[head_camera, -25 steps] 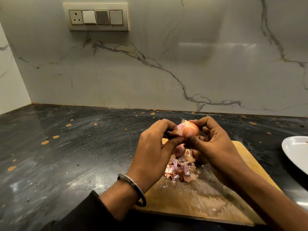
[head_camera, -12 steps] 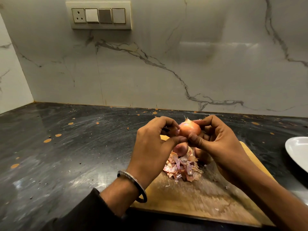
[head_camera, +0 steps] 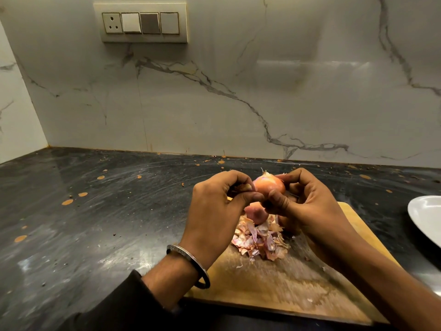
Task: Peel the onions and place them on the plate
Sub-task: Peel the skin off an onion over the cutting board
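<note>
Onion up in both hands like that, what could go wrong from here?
The onion is held above the board only by fingertips; it could slip and roll onto the counter. Peels are piling against a second onion. The plate lies off to the right, so the carry there might drop it.

A single head-worn wide-angle view looks forward and steeply down from close above the dark speckled stone desk (head_camera: 95, 223), facing the white veined marble wall (head_camera: 238, 91) with its cream switch panel (head_camera: 140, 23). The pale wooden chopping board (head_camera: 286, 283) sits nearest the lens, low and right of centre.
</note>
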Demonstrator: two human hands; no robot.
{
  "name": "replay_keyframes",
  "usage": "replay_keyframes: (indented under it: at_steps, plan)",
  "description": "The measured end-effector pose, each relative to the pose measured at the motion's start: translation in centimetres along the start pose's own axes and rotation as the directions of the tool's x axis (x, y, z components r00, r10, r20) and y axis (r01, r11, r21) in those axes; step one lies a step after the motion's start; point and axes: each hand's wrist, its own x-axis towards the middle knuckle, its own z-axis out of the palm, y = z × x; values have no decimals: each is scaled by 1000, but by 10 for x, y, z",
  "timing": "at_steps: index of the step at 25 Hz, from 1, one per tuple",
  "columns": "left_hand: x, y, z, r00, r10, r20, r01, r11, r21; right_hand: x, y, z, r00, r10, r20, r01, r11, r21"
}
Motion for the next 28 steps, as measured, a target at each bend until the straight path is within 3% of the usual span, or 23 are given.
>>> replay_keyframes:
  at_steps: [8, 18, 21, 23, 26, 28]
  plan:
    - [-2, -3, 3, 984, 15, 180, -17, 1000, 7, 1, 6, 2, 998, 9, -65, -4, 997, 71]
    - [-4, -4, 6, 882, 2, 471, -92, 981, 168, 8, 10, -1, 992, 109, -68, -87, 958, 273]
    - [-5, -3, 4, 903, 27, 430, -133, 967, 218, 8, 8, -2, 992, 118, -40, -99, 943, 317]
    - [-3, -2, 3, 953, 37, 301, -94, 980, 177, 8, 8, -2, 994, 107, -23, -93, 938, 334]
    - [4, -4, -2, 988, -138, 74, 144, 987, -78, 8, 8, -4, 996, 85, 3, -81, 936, 343]
    - [6, -4, -3, 957, -264, 122, 288, 918, -271, 8, 8, -4, 998, 58, 37, -67, 944, 322]
